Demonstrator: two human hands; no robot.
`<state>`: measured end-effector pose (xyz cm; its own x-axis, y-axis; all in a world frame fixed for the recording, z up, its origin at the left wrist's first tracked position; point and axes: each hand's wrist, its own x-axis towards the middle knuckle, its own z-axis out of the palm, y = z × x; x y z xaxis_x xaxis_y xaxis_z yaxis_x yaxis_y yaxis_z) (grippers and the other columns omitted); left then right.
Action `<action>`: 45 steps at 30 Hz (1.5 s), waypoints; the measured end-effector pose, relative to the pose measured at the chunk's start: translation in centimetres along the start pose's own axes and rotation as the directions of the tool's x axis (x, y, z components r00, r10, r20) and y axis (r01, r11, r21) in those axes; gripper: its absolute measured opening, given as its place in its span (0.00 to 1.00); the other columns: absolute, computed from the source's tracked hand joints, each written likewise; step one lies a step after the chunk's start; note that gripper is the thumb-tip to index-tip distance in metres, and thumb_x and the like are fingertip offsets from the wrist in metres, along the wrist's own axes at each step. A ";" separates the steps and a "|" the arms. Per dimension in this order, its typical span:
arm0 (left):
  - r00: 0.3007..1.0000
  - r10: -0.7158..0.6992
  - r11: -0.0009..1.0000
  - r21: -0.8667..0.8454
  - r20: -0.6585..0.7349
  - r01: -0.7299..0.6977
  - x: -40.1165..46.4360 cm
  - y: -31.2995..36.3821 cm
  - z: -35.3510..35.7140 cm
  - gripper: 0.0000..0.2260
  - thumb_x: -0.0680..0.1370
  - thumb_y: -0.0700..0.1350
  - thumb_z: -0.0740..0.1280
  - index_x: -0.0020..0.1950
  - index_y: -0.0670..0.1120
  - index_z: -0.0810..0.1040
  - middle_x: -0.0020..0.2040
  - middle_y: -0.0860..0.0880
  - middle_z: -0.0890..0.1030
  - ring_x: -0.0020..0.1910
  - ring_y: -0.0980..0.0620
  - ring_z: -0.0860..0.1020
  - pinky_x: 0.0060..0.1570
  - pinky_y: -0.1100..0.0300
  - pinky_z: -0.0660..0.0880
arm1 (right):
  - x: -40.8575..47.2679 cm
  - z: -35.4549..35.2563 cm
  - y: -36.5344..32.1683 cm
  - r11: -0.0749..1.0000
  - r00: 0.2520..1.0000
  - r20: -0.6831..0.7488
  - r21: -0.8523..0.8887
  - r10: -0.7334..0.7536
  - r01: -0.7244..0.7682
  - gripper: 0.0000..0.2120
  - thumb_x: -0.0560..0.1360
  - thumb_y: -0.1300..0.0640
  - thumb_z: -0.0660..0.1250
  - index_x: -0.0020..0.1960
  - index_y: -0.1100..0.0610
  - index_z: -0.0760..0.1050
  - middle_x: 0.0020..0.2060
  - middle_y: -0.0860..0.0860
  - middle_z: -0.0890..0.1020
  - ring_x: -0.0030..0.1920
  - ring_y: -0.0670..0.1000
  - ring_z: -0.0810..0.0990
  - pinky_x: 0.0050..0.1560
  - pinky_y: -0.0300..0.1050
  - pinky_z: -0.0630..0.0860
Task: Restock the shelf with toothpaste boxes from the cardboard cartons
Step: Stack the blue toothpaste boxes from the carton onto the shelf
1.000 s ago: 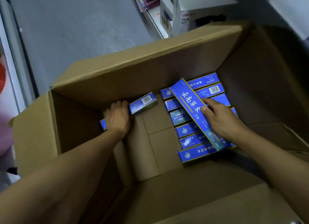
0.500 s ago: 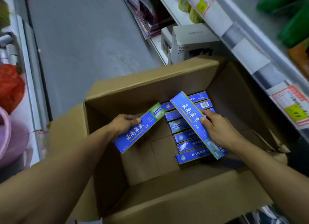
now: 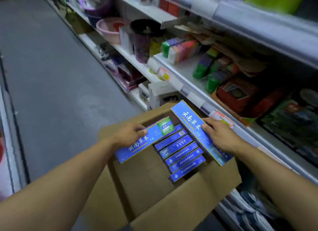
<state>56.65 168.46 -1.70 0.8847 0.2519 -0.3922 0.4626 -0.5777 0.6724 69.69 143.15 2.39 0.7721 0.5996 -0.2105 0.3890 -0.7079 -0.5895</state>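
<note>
Two blue toothpaste boxes are lifted above the open cardboard carton [image 3: 154, 192], one in each hand. The left hand [image 3: 128, 136] has its fingers curled over the upper edge of the left box [image 3: 146, 141], whose long axis runs from lower left up to the right, with its green-and-white end pointing toward the shelf. The right hand [image 3: 218, 136] clamps the right box [image 3: 194, 125] with the thumb on its printed face; this box runs from upper left, beyond the carton's far wall, down to lower right over the carton's right edge. Between the two hands, six more blue boxes [image 3: 182, 153] lie in the carton's right half, stacked side by side in one row with their long axes parallel, slanting up to the right. Bare cardboard shows in the carton's left half. The carton stands on a grey floor [image 3: 51, 93] in a shop aisle, just beside white shelving [image 3: 185, 70] on the right that carries coloured sponges [image 3: 180, 48], a pink basin [image 3: 110, 29] and a dark tumbler [image 3: 142, 41].
</note>
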 end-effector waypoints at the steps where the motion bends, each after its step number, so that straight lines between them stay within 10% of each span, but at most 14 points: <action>1: 0.999 0.040 0.999 0.000 0.001 -0.040 -0.3 1.1 -0.7 0.08 0.81 0.45 0.61 0.50 0.45 0.78 0.42 0.50 0.76 0.41 0.54 0.71 0.41 0.66 0.69 | -0.9 -1.1 -0.6 1.000 0.999 -0.035 -0.010 -0.004 0.003 0.11 0.80 0.56 0.57 0.58 0.53 0.75 0.54 0.50 0.80 0.54 0.51 0.77 0.56 0.46 0.70; 16: 0.920 0.390 0.904 0.210 -0.040 -0.373 -5.6 19.2 -8.1 0.11 0.79 0.50 0.63 0.54 0.45 0.79 0.48 0.44 0.82 0.44 0.48 0.77 0.49 0.57 0.73 | -14.8 -17.7 -7.0 0.977 0.912 -0.410 -0.201 -0.017 -0.072 0.12 0.80 0.55 0.56 0.60 0.57 0.73 0.56 0.53 0.80 0.56 0.56 0.76 0.55 0.48 0.70; 25: 0.745 0.656 0.709 0.238 0.121 -0.663 -7.7 30.6 -7.4 0.06 0.79 0.46 0.64 0.53 0.48 0.79 0.48 0.43 0.83 0.41 0.53 0.75 0.44 0.59 0.71 | -22.3 -24.6 -5.1 0.958 0.800 -0.597 -0.192 0.060 -0.215 0.12 0.80 0.57 0.57 0.61 0.56 0.75 0.55 0.54 0.80 0.51 0.53 0.76 0.43 0.42 0.63; 45: 0.555 0.800 0.511 0.223 0.228 -0.830 -6.5 49.9 -1.1 0.11 0.77 0.49 0.66 0.58 0.49 0.79 0.52 0.49 0.82 0.53 0.49 0.79 0.57 0.52 0.74 | -30.2 -38.9 6.8 0.862 0.589 -0.784 -0.150 0.195 -0.484 0.09 0.80 0.58 0.56 0.49 0.60 0.75 0.47 0.60 0.81 0.44 0.58 0.76 0.42 0.48 0.67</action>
<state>74.06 138.86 35.11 0.8478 -0.4997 0.1774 -0.5102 -0.6778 0.5293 68.57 105.74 35.11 0.9249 -0.0773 0.3722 0.0367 -0.9564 -0.2897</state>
